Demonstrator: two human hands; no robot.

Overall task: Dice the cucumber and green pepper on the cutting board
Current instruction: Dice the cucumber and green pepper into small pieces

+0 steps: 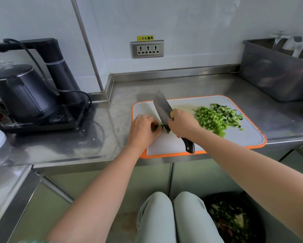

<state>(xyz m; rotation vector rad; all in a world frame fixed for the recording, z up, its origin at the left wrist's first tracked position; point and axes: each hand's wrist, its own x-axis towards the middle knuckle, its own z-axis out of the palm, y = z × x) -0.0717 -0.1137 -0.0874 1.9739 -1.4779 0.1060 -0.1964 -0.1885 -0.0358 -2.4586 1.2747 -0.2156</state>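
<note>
Now the knife [163, 109], tip toward the board's [243, 135] far edge, is gripped by the right hand [182, 122]; the crosswise pepper [160, 126] is pinched by the left hand [144, 128].

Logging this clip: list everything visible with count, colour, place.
cutting board: one, white with orange rim, on counter
knife: one, steel blade, black handle, over board's left
diced green pepper: one pile, light green, board's right
diced cucumber: one pile, dark green, beside the pepper
green piece: one, dark, at the blade
kettle: one, black, counter's left
socket panel: one, grey, wall
tub: one, grey, far right
bin: one, black, floor
left hand: holds the piece
right hand: grips knife
</note>
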